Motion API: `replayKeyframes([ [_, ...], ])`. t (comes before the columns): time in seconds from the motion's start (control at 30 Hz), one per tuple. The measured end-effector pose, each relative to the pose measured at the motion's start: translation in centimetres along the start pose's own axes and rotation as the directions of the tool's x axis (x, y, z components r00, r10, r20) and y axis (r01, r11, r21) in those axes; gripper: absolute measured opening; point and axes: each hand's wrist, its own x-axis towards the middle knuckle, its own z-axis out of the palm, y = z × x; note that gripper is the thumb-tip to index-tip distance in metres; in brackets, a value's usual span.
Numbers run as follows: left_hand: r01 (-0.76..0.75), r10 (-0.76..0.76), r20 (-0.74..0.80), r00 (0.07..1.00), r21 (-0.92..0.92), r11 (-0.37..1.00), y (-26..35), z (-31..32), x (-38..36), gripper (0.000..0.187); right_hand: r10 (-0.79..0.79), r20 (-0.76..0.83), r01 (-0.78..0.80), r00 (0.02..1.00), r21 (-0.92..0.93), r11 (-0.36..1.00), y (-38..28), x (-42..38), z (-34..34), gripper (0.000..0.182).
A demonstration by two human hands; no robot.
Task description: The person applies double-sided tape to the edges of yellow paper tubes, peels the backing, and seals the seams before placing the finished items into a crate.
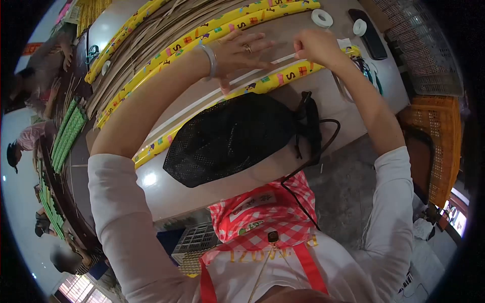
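My left hand [238, 54], with a bracelet and a ring, lies with fingers spread over a long white strip [202, 102] on the table. My right hand [317, 48] is closed, its thumb and fingers pinched at the right end of that strip; the fingertips are partly hidden. Along the strip's near side runs a yellow printed roll [275, 81], and its right end passes under my right wrist. More yellow printed rolls [222, 31] lie beyond my left hand. A black mesh bag [232, 136] with a cord rests on the table nearer to me.
Two white tape rolls [322, 18] [359, 27] and a black phone-like object [368, 34] are at the far right. Thin brown strips [146, 55] spread at the back left. An orange crate [437, 146] stands at right. Other people and green rolls [69, 132] are at left.
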Motion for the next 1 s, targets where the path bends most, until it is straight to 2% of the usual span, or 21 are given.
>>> replayKeyframes([
  [0.07,-0.033,0.033,-0.002,0.999,-0.039,0.999,-0.4,0.6,0.2,0.124,0.001,-0.025,-0.001,1.000,0.006,1.000,0.0,-0.1,0.1,0.015],
  [0.1,-0.037,0.037,-0.002,0.999,-0.035,0.999,-0.5,0.8,0.1,0.124,0.022,0.013,-0.022,1.000,0.031,0.999,0.1,0.0,0.0,0.015],
  [0.2,-0.072,0.070,-0.022,0.997,-0.067,0.995,-0.5,0.9,0.0,0.121,0.043,0.036,-0.046,0.998,0.075,0.996,0.3,0.0,0.1,0.015],
  [0.27,-0.074,0.075,0.038,0.996,-0.038,0.997,-0.4,0.7,0.0,0.109,0.041,0.023,-0.043,0.999,0.094,0.995,0.1,0.0,0.1,0.015],
  [0.33,-0.098,0.101,0.068,0.993,-0.044,0.994,-0.2,0.3,0.3,0.108,0.057,0.043,-0.058,0.997,0.021,0.998,-0.2,0.1,-0.2,0.015],
  [0.4,-0.116,0.121,0.094,0.988,-0.051,0.992,-0.1,0.2,0.4,0.107,0.033,0.017,-0.033,0.999,0.031,0.999,0.0,0.0,0.0,0.016],
  [0.47,-0.220,0.221,0.094,0.971,-0.018,0.975,-0.1,-0.1,0.5,0.108,0.007,-0.014,-0.007,1.000,0.037,0.999,0.2,0.3,0.2,0.016],
  [0.6,-0.254,0.247,0.099,0.964,0.066,0.965,0.2,-1.1,0.4,0.105,0.046,0.035,-0.047,0.998,0.013,0.999,0.2,0.7,0.6,0.017],
  [0.67,-0.297,0.298,0.046,0.954,-0.029,0.955,-0.3,-1.0,0.5,0.103,0.051,0.055,-0.053,0.997,0.033,0.998,0.0,0.6,0.8,0.018],
  [0.73,-0.268,0.270,0.041,0.962,-0.051,0.962,-0.5,-0.9,0.4,0.105,0.081,-0.050,-0.083,0.995,-0.029,0.996,-0.1,0.3,1.1,0.018],
  [0.83,-0.208,0.209,0.021,0.978,-0.065,0.976,-0.8,-1.3,-0.3,0.109,0.029,-0.076,-0.032,0.997,-0.037,0.999,-0.5,-0.1,0.8,0.028],
  [0.97,-0.112,0.111,0.035,0.993,0.004,0.994,-1.3,-0.6,-0.6,0.112,-0.001,-0.046,-0.001,0.999,-0.052,0.999,-0.6,0.5,0.7,0.029],
  [1.0,-0.110,0.110,0.045,0.993,0.004,0.994,-1.7,0.0,-0.8,0.112,0.032,-0.008,-0.033,0.999,-0.063,0.997,-0.5,0.7,0.6,0.030],
])
